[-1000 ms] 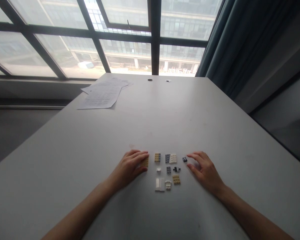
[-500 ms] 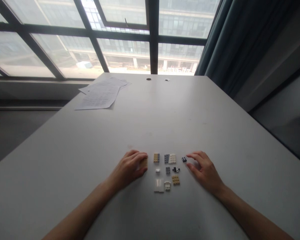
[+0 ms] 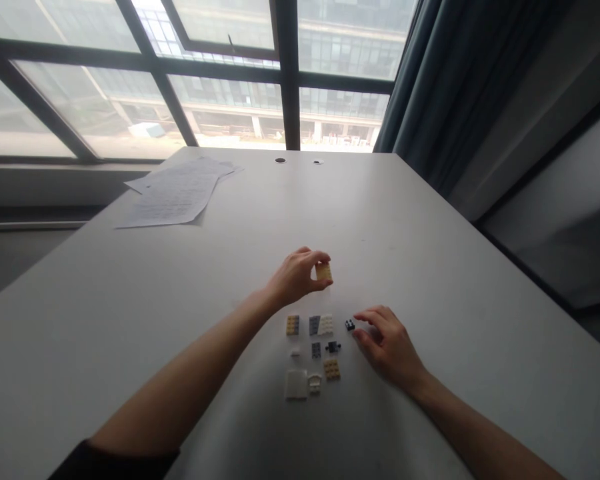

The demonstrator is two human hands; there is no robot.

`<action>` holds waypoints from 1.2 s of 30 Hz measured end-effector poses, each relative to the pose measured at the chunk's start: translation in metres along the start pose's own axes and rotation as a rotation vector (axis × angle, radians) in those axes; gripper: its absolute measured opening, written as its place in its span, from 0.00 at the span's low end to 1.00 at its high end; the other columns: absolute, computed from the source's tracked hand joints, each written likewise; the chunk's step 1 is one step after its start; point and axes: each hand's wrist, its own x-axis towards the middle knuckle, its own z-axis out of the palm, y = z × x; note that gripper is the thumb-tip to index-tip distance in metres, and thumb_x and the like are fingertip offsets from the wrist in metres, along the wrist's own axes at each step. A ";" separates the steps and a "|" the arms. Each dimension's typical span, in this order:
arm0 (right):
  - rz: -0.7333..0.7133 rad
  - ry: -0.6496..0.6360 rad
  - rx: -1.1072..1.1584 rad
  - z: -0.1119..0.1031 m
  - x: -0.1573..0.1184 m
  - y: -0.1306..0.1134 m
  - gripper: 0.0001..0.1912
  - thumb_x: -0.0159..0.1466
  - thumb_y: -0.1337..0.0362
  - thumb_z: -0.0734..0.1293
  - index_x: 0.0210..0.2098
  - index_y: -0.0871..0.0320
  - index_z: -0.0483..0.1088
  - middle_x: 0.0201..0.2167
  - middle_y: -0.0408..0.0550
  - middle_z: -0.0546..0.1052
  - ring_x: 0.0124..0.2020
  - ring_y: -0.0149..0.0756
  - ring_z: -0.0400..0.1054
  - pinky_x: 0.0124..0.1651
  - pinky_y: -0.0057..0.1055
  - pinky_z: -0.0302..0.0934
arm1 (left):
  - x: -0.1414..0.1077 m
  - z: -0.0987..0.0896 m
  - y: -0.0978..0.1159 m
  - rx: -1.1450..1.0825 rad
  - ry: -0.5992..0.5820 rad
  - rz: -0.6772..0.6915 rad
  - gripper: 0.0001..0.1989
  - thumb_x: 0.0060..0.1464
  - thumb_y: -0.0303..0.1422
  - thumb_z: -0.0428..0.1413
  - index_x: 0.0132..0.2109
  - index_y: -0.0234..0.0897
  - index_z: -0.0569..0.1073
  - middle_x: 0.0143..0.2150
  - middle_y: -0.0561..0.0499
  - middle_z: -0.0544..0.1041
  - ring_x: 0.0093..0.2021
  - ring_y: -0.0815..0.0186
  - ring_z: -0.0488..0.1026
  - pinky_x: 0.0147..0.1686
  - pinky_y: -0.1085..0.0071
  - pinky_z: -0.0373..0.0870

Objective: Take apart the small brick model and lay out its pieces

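Observation:
My left hand pinches a tan building-brick plate between thumb and fingers, beyond the group of loose pieces. My right hand rests on the table with thumb and fingers apart, close beside a small black brick. Whether the fingertips touch that brick I cannot tell. Left of it lie a grey and white pair of plates and a tan and grey piece. Nearer me are a dark grey plate, a black piece with side knobs and a studded tan plate.
A flat white tile, a white arched piece and a tiny white piece lie nearest me on the white table. Printed papers sit at the far left. Windows and a dark curtain stand behind.
My left hand has moved right and away from me, carrying the tan plate past the other pieces. The right hand stays by the black brick. The whole view has shifted slightly.

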 end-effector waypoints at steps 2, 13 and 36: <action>0.005 0.010 0.007 0.000 0.000 -0.001 0.09 0.62 0.64 0.65 0.42 0.55 0.71 0.40 0.50 0.73 0.43 0.42 0.66 0.46 0.38 0.64 | 0.026 0.021 0.004 -0.002 -0.055 0.046 0.17 0.47 0.34 0.62 0.45 0.36 0.74 0.39 0.48 0.78 0.43 0.60 0.71 0.46 0.65 0.68; -0.018 0.002 0.033 0.000 0.002 -0.005 0.09 0.62 0.68 0.65 0.42 0.57 0.71 0.38 0.50 0.73 0.42 0.42 0.65 0.47 0.40 0.62 | 0.036 0.060 0.004 -0.020 -0.064 0.031 0.18 0.47 0.34 0.61 0.46 0.36 0.73 0.39 0.46 0.77 0.43 0.59 0.72 0.46 0.65 0.69; -0.138 -0.086 -0.084 0.006 0.014 -0.015 0.15 0.61 0.66 0.67 0.48 0.58 0.69 0.44 0.52 0.72 0.46 0.44 0.64 0.51 0.43 0.62 | -0.148 -0.023 -0.024 -0.067 0.082 -0.199 0.14 0.58 0.39 0.53 0.49 0.40 0.71 0.47 0.47 0.74 0.45 0.62 0.71 0.46 0.65 0.70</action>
